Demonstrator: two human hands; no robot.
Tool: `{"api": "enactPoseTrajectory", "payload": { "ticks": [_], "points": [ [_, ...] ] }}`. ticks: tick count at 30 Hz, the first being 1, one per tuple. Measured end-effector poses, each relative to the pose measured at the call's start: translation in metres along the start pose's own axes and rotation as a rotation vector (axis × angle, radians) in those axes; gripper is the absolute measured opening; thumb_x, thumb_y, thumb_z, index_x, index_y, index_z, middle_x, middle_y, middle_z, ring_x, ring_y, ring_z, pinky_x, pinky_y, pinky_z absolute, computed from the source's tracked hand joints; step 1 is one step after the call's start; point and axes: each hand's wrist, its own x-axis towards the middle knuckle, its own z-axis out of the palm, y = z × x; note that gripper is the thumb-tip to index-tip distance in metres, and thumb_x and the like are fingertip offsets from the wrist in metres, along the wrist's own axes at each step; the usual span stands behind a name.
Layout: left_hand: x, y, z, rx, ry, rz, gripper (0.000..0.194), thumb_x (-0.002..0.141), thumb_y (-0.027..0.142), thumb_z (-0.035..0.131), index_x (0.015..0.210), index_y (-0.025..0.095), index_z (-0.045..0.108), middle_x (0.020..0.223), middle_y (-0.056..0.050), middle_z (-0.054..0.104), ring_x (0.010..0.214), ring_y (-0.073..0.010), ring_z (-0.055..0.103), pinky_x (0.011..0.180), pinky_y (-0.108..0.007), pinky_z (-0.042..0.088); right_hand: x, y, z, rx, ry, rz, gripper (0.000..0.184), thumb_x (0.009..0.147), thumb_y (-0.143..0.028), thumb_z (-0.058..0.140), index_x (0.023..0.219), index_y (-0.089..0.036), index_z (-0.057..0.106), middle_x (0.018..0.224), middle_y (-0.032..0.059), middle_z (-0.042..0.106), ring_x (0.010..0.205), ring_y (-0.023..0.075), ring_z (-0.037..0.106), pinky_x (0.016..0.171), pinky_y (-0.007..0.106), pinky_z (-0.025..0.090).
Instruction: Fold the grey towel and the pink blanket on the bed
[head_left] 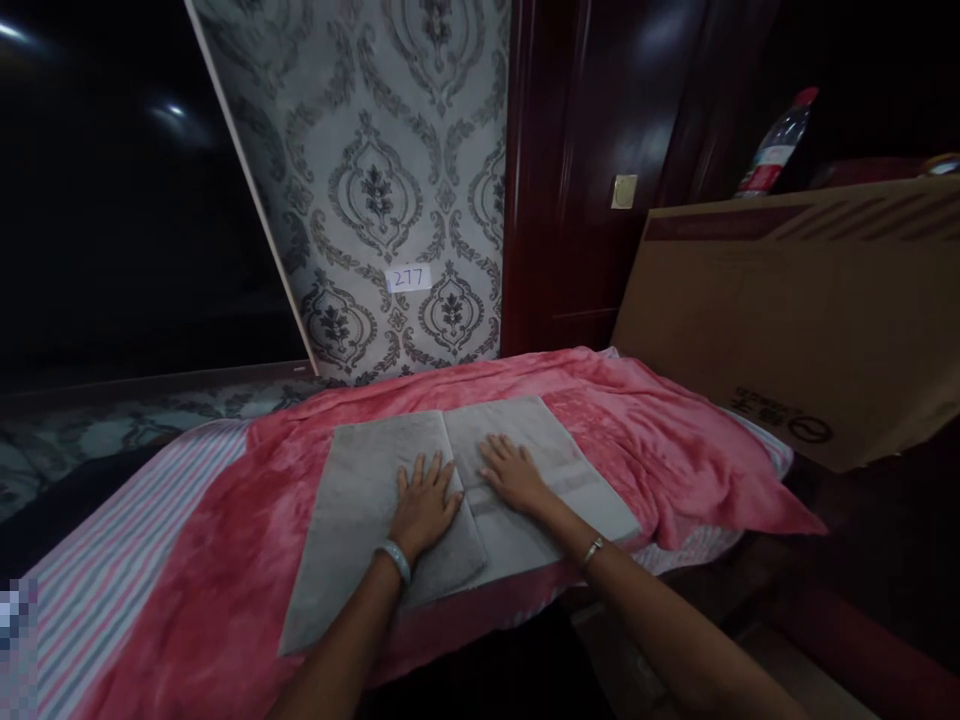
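Left hand [424,503] flat, fingers spread, pressing left flap of grey towel [360,520]; right hand [512,472] flat, fingers open, on right panel. Towel lies mid-bed on pink blanket [225,560]. One fold looks done (flaps overlap at centre), more probably left. Long axis runs left-right, tilted slightly away rightward.

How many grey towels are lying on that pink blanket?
2. One grey terry towel lies on the left under the left hand; the other grey terry towel lies on the right under the right hand. Their inner edges overlap. Any underneath would be hidden.
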Motion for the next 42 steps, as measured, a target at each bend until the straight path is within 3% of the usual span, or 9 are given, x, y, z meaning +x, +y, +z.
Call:
{"api": "enactPoseTrajectory", "payload": {
  "ticks": [2,5,9,12,16,22,27,34,42],
  "points": [
    [0.000,0.000,0.000,0.005,0.005,0.000,0.059,0.099,0.045,0.039,0.154,0.026,0.040,0.165,-0.008,0.030,0.153,-0.0376,0.019,0.118,-0.069,0.017,0.020,-0.002,0.003,0.008,-0.008,-0.063,0.058,0.102,-0.045,0.037,0.158,-0.028,0.033,0.167,0.0058,0.022,0.153,0.0284,0.018,0.121,0.056,0.017],
    [0.000,0.000,0.000,0.010,-0.004,-0.009,0.059,0.098,0.044,0.041,0.154,0.026,0.040,0.165,-0.007,0.030,0.153,-0.0374,0.019,0.118,-0.070,0.016,0.038,0.024,0.002,0.001,0.007,-0.019,0.058,0.102,-0.043,0.039,0.157,-0.024,0.035,0.166,0.0076,0.025,0.153,0.0289,0.018,0.122,0.054,0.014],
    [0.000,0.001,-0.002,0.008,-0.032,-0.019,0.060,0.097,0.043,0.042,0.154,0.025,0.040,0.166,-0.007,0.028,0.153,-0.0371,0.019,0.119,-0.069,0.016,0.040,0.084,-0.006,-0.069,0.043,0.233,0.058,0.103,-0.042,0.034,0.158,-0.022,0.034,0.167,0.0096,0.021,0.153,0.0292,0.017,0.121,0.054,0.015],
    [0.000,0.001,-0.004,0.007,-0.049,-0.028,0.060,0.097,0.041,0.042,0.155,0.025,0.039,0.166,-0.007,0.026,0.154,-0.0371,0.018,0.120,-0.067,0.016,0.040,0.109,-0.015,-0.102,0.044,0.403,0.058,0.104,-0.044,0.031,0.158,-0.025,0.033,0.167,0.0079,0.021,0.153,0.0302,0.018,0.119,0.059,0.019],
    [0.000,0.001,-0.005,0.008,-0.050,-0.033,0.060,0.097,0.041,0.042,0.155,0.026,0.039,0.166,-0.006,0.026,0.154,-0.0367,0.017,0.120,-0.067,0.015,0.055,0.086,-0.018,-0.100,0.106,0.430,0.059,0.103,-0.043,0.032,0.157,-0.020,0.035,0.166,0.0128,0.024,0.153,0.0333,0.015,0.117,0.062,0.018],
    [0.001,-0.002,-0.002,0.018,-0.044,-0.028,0.061,0.096,0.041,0.042,0.155,0.028,0.038,0.166,-0.006,0.027,0.154,-0.0365,0.019,0.120,-0.066,0.017,0.095,0.027,0.001,0.013,0.002,-0.047,0.056,0.103,-0.048,0.032,0.157,-0.032,0.036,0.166,0.0029,0.024,0.153,0.0259,0.018,0.122,0.053,0.014],
    [0.002,-0.004,0.000,0.030,-0.051,-0.028,0.060,0.097,0.042,0.041,0.156,0.029,0.037,0.166,-0.005,0.026,0.154,-0.0351,0.017,0.120,-0.066,0.018,0.114,0.060,-0.001,-0.017,0.011,0.122,0.059,0.102,-0.051,0.031,0.156,-0.028,0.038,0.164,0.0058,0.030,0.152,0.0265,0.022,0.121,0.050,0.015],
    [0.002,-0.002,-0.003,0.010,-0.057,-0.031,0.060,0.097,0.041,0.040,0.155,0.027,0.039,0.166,-0.006,0.025,0.154,-0.0358,0.017,0.120,-0.066,0.016,0.093,0.134,-0.010,-0.052,0.120,0.437,0.064,0.102,-0.048,0.031,0.157,-0.016,0.035,0.163,0.0146,0.030,0.149,0.0307,0.027,0.118,0.052,0.020],
    [0.000,0.000,-0.002,-0.013,-0.021,-0.019,0.060,0.096,0.041,0.043,0.154,0.027,0.040,0.165,-0.007,0.029,0.153,-0.0367,0.020,0.119,-0.068,0.016,0.035,0.159,-0.010,0.008,0.125,0.429,0.057,0.098,-0.034,0.041,0.149,-0.011,0.047,0.153,0.0165,0.047,0.141,0.0287,0.041,0.116,0.044,0.028]
  ]
}}
